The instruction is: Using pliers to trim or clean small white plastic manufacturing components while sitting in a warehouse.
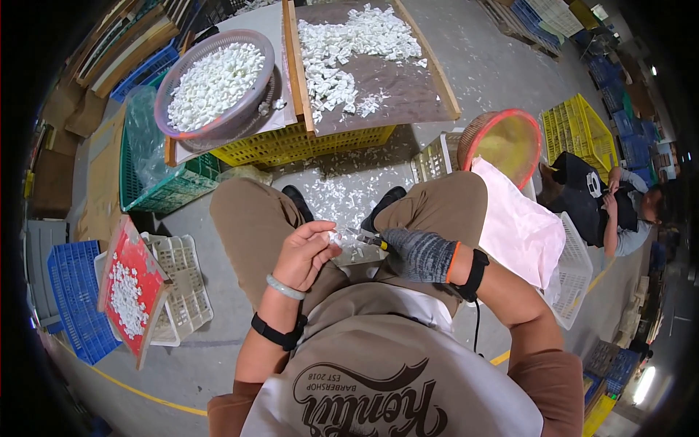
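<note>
My bare left hand [300, 256] pinches a small white piece [334, 237] between thumb and fingers, above my lap. My right hand [421, 255], in a grey knit glove, is closed round the yellow-and-black handle of a pair of cutting pliers [373, 239]. The pliers' metal jaws point left toward the white piece; whether they touch it I cannot tell. Ahead of my knees, many similar white pieces [357, 36] lie spread on a brown wood-edged board [397, 84]. A pink colander basket [269, 54] beside it holds a heap of rounder white bits.
White scraps [335, 200] litter the floor between my feet. A red tray [159, 273] of white pieces leans at left, near a green crate [193, 186]. At right stand a red-rimmed basket [466, 149], a pink cloth [517, 226] and a seated person [590, 197].
</note>
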Available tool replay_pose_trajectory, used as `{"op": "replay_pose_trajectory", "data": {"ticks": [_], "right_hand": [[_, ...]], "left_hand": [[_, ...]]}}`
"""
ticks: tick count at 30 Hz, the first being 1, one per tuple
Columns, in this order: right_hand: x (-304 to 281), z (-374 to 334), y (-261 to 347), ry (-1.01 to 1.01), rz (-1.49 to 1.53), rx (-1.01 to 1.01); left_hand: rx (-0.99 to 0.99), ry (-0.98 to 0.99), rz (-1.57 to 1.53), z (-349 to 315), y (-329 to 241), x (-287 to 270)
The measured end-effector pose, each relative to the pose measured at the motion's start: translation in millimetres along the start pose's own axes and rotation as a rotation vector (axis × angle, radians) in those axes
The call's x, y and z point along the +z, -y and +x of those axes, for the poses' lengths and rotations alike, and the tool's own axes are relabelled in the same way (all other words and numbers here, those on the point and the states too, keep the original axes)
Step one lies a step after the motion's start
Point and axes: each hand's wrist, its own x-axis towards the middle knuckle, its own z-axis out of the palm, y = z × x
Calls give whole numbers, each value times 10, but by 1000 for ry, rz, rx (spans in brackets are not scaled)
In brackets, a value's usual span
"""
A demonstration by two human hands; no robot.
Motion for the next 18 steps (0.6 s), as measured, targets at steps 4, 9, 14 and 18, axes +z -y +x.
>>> {"op": "replay_pose_trajectory", "data": {"ticks": [4,9,14,18], "right_hand": [[-93,-45,99,-105,-15,-17],[-160,-62,298,-151,-28,15],[-60,-31,248,-227,-84,-23],[-89,-45,308,-298,-219,-22]], "left_hand": [[-25,19,-94,10,-4,25],[-81,13,-146,31,18,13],[-125,60,-179,47,32,14],[-130,27,-168,26,29,74]]}}
